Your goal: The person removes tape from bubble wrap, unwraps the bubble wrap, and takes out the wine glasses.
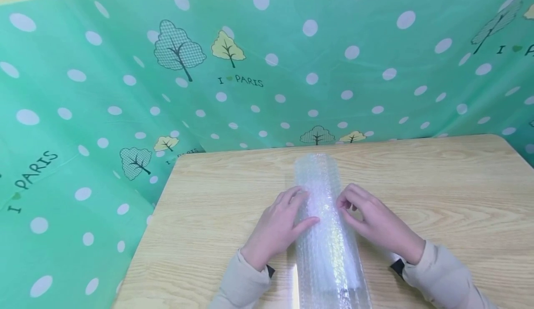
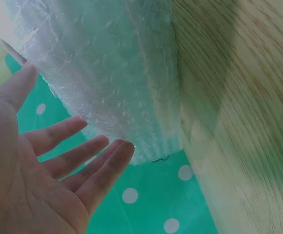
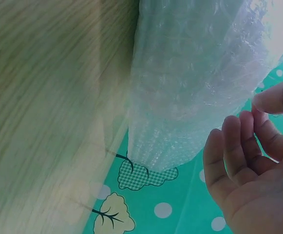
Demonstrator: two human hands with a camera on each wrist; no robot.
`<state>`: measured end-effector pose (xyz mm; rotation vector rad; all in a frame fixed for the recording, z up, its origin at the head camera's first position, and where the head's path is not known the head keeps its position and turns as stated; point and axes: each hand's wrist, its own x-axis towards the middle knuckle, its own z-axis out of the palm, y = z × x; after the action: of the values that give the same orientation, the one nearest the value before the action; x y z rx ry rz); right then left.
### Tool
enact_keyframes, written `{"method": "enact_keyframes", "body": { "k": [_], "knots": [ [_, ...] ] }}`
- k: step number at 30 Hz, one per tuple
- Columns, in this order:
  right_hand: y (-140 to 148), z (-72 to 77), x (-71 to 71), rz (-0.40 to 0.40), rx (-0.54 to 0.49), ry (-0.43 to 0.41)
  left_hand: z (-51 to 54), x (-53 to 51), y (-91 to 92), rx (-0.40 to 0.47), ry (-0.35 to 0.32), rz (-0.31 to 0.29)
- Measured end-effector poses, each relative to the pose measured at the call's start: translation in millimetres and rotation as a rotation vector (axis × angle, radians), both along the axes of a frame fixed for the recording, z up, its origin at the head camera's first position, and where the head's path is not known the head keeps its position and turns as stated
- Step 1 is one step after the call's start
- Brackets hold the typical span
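A long bundle of clear bubble wrap lies on the table, running from its near side toward the back edge, with something whitish showing through. My left hand rests on its left side, fingers spread and relaxed; the left wrist view has the fingertips against the wrap and the palm of the hand clear of it. At the right side, my right hand has thumb and index finger brought together beside the wrap. In the right wrist view the hand's fingers are bent next to the wrap; whether they pinch its edge is unclear.
The bundle lies on a light wood-grain table with rounded back corners. Behind and left of it hangs a green cloth with white dots, printed trees and lettering. Dark bands show at both sleeve cuffs.
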<state>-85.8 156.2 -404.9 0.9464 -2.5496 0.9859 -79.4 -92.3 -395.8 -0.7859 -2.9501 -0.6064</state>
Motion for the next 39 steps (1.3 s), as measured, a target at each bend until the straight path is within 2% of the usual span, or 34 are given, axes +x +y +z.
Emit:
{"method": "enact_keyframes", "body": {
  "k": [11, 27, 39],
  "knots": [
    [-2.6, 3.8, 1.2, 0.041, -0.076, -0.001, 0.6, -1.1, 0.2, -0.001, 0.002, -0.003],
    [-5.4, 5.9, 2.8, 0.053, -0.116, 0.011, 0.6, -0.6, -2.2, -0.006, 0.012, -0.007],
    [-5.5, 3.9, 2.9, 0.036, -0.060, -0.011, 1.6, -0.4, -3.9, -0.023, 0.037, -0.021]
  ]
}}
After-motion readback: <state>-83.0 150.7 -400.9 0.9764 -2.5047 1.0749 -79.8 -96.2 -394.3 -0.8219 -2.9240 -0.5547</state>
